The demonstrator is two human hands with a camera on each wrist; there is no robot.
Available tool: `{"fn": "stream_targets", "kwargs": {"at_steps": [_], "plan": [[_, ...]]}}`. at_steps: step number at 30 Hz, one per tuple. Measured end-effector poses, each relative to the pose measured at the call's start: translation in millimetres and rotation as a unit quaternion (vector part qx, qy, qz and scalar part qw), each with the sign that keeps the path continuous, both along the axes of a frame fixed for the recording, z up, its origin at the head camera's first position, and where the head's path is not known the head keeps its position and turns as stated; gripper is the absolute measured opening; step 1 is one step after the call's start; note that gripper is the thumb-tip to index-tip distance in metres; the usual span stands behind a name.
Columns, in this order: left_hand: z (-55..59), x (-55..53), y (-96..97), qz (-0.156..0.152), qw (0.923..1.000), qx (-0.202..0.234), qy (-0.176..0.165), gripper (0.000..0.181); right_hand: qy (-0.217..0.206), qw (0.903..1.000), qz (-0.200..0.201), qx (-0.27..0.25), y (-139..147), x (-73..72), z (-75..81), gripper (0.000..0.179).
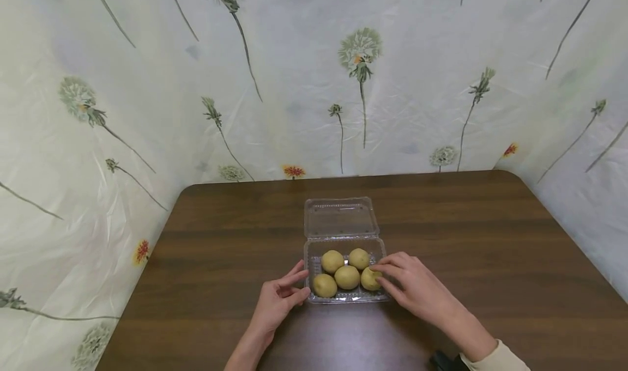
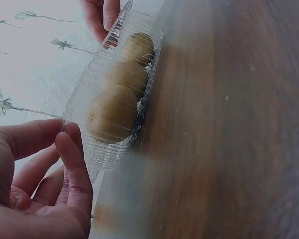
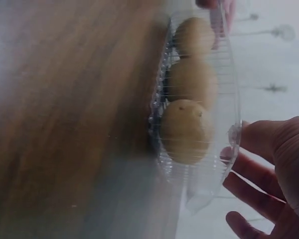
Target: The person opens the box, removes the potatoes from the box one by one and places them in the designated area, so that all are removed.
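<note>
A clear plastic clamshell box [image 1: 314, 244] stands on the table with its lid [image 1: 340, 218] folded back, away from me. Several potatoes lie in it: a row of three along the near side, including a left one [image 1: 325, 285], a middle one [image 1: 347, 277] and a right one [image 1: 370, 281], with others behind. My left hand [image 2: 45, 179] pinches the box's left rim between thumb and a finger. At the right side, my right hand [image 1: 414, 284] reaches over the rim, its fingers spread and slightly bent at the right potato [image 3: 187, 132]. Its thumb is right at the rim.
The brown wood-grain table [image 1: 235, 224] has rounded far corners. A pale curtain [image 1: 294, 87] printed with dandelions hangs behind it and along both sides. A dark object [image 1: 444, 361] shows beside the right sleeve [image 1: 497, 359].
</note>
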State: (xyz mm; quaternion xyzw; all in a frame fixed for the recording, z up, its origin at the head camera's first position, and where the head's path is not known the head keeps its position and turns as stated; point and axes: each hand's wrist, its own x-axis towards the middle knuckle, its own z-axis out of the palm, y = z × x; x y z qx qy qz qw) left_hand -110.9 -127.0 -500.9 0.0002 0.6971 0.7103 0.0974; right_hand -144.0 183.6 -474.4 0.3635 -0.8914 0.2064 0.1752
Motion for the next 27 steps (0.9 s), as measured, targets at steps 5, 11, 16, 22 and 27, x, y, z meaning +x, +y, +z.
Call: {"fn": "stream_targets", "kwargs": {"at_steps": [5,11,16,22,27], "plan": [[0.8,1.0,-0.9,0.000,1.0000,-0.005,-0.002,0.042,-0.011,0.9997,0.021,0.007,-4.7,-5.6,3.9,0.020],[0.5,1.0,-0.3,0.001,1.0000,-0.004,-0.004,0.041,-0.068,0.9971,0.030,0.015,-10.1,-8.2,13.0,0.022],[-0.4,0.5,0.5,0.002,1.0000,-0.001,-0.004,0.041,-0.079,0.9958,0.013,0.044,-16.1,-4.5,16.9,0.023],[-0.9,0.5,1.0,0.003,1.0000,0.002,-0.006,0.042,-0.070,0.9956,0.008,0.062,-19.9,-6.2,16.8,0.025],[-0.6,1.6,1.1,0.004,1.0000,0.002,-0.007,0.043,-0.063,0.9949,0.003,0.078,-21.5,-7.0,17.4,0.027]]}}
